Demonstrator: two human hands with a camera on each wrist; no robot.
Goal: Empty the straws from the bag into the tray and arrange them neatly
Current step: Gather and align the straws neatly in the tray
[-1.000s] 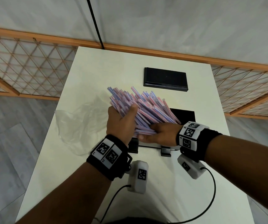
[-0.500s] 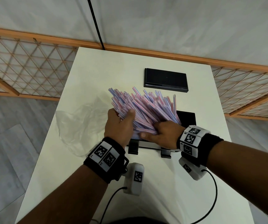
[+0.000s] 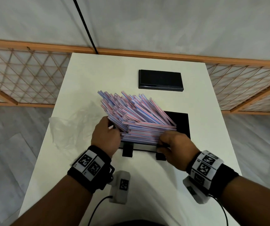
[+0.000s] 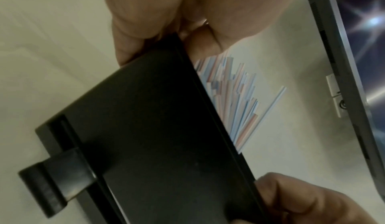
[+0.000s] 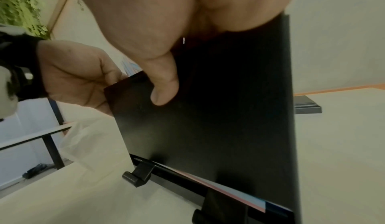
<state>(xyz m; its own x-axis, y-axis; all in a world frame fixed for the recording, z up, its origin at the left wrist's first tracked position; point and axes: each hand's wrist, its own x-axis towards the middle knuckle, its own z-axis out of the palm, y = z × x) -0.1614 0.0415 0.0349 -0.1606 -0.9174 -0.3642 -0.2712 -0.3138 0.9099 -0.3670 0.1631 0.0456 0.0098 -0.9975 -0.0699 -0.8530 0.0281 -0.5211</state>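
A heap of pink-and-blue striped straws (image 3: 135, 116) lies fanned across the black tray (image 3: 182, 123). Their far ends stick out past the tray to the back left. The lowest straws run sideways along the near wall. My left hand (image 3: 106, 134) grips the tray's near left corner beside the heap. In the left wrist view its fingers wrap the tray (image 4: 145, 120) edge, with straws (image 4: 235, 99) behind. My right hand (image 3: 171, 144) grips the near right corner. The right wrist view shows its thumb pressed on the tray (image 5: 218, 120) wall. The empty clear bag (image 3: 70, 123) lies to the left.
A second flat black piece (image 3: 160, 79) sits at the back of the white table (image 3: 212, 144). Two black clips (image 3: 127, 151) jut from the tray's near side. Wooden lattice panels (image 3: 25, 75) flank the table, and a black cable (image 3: 85, 25) runs up the wall.
Both hands have slid off the top of the straw heap and down to the tray's near corners. The heap has spread flatter, with more straws lying sideways along the tray.
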